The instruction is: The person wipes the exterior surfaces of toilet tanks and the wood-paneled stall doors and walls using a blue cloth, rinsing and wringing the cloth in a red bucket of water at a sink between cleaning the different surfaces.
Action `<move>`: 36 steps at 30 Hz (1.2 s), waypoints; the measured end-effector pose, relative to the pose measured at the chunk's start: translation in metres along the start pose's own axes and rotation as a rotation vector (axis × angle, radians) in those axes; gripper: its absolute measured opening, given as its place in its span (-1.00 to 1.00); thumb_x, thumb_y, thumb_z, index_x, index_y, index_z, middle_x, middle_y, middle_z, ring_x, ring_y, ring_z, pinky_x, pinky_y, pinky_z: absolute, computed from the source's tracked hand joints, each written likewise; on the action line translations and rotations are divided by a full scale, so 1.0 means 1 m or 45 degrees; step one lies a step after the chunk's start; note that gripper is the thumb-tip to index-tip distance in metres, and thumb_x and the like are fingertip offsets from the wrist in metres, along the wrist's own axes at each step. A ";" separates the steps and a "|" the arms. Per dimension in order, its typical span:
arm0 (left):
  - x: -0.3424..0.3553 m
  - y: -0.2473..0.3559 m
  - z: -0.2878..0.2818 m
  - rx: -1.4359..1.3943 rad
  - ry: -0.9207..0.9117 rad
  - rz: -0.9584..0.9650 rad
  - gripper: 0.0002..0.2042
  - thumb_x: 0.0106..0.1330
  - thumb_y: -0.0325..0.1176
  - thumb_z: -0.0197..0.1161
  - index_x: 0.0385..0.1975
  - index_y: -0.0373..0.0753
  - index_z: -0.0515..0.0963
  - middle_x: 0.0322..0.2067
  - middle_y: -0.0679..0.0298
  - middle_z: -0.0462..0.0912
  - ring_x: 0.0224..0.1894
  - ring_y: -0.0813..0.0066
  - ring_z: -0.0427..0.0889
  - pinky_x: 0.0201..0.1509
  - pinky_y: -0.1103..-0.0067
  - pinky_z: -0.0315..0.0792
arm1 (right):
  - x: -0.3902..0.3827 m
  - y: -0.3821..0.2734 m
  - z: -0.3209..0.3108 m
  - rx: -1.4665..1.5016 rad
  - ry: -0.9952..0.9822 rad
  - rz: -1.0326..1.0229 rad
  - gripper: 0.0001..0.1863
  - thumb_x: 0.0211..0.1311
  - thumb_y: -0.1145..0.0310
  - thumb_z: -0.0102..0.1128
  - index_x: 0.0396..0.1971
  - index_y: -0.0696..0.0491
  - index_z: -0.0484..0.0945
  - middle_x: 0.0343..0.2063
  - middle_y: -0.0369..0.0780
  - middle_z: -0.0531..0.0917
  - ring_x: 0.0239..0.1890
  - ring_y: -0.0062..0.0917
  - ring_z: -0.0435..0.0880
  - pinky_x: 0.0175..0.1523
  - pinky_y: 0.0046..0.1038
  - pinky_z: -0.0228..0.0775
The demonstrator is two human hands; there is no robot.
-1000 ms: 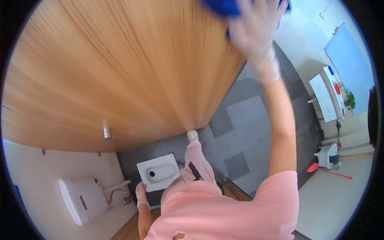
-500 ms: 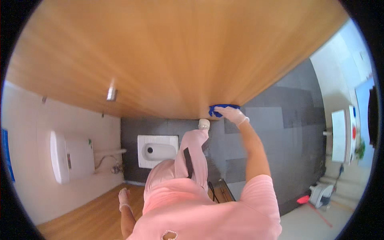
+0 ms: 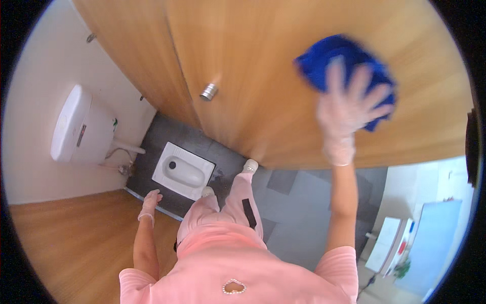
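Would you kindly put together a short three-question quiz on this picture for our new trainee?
1. Fill in the colour: the right hand is spread over a ____ cloth in front of the wood-grain panel.
2. Which white floor fixture lies nearest the left hand?
3. True or false: the left hand is bare.

Key:
1. Blue.
2. The squat toilet.
3. False; like the right, it wears a translucent glove.
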State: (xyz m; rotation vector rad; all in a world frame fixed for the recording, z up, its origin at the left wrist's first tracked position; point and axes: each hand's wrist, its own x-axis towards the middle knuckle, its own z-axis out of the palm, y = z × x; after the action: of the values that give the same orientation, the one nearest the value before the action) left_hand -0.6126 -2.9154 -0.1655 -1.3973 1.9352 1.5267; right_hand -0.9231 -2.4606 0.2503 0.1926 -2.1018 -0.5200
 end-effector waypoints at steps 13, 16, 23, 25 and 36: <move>-0.158 -0.326 -0.007 -0.114 0.242 -0.181 -0.76 0.30 -0.22 0.06 -0.27 -0.27 0.54 -0.30 0.25 0.59 -0.29 0.45 0.56 -0.17 0.52 0.42 | -0.137 -0.301 0.154 0.778 -0.655 -0.818 -0.48 0.18 0.39 -0.08 0.19 0.09 0.31 0.24 -0.27 0.30 0.34 -0.31 0.14 0.25 -0.23 0.19; -0.202 -0.320 0.025 -0.006 0.261 -0.345 -0.78 0.33 -0.25 0.07 -0.24 -0.26 0.54 -0.26 0.26 0.59 -0.25 0.45 0.58 -0.14 0.49 0.47 | -0.067 -0.338 0.122 0.669 -0.476 -0.784 -0.48 0.19 0.42 -0.10 0.21 0.07 0.28 0.29 -0.27 0.23 0.32 -0.30 0.17 0.28 -0.12 0.13; -0.199 -0.267 0.089 -0.685 0.333 -0.445 -0.60 0.32 -0.21 0.11 0.07 -0.30 0.44 -0.08 0.21 0.57 0.00 0.47 0.50 0.16 0.51 0.33 | -0.172 -0.385 0.196 0.278 -0.436 -1.477 -0.38 0.19 0.31 -0.07 0.29 0.10 0.16 0.39 -0.27 0.02 0.40 -0.29 -0.02 0.37 -0.27 -0.06; -0.180 -0.205 0.097 -0.739 0.249 -0.525 -0.60 0.32 -0.21 0.12 0.06 -0.30 0.46 -0.06 0.23 0.57 0.01 0.47 0.49 0.17 0.51 0.32 | -0.230 -0.362 0.248 0.025 -0.534 -1.760 -0.36 0.22 0.29 -0.12 0.31 0.13 0.11 0.40 -0.22 -0.03 0.43 -0.28 -0.13 0.43 -0.30 -0.27; -0.197 -0.320 0.072 -0.797 0.252 -0.747 -0.64 0.34 -0.28 0.04 0.06 -0.31 0.45 0.06 0.20 0.51 0.12 0.36 0.44 0.20 0.50 0.30 | -0.383 -0.061 0.228 -0.315 -1.051 -2.703 -0.38 0.20 0.24 -0.10 0.22 0.29 0.23 0.37 -0.09 0.02 0.43 -0.17 -0.16 0.45 -0.18 -0.44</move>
State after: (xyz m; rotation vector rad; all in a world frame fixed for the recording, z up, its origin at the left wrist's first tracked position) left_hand -0.2781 -2.7422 -0.2324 -2.1861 0.9752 1.7847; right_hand -0.9041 -2.3225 -0.1774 2.4289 -1.5910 -2.2409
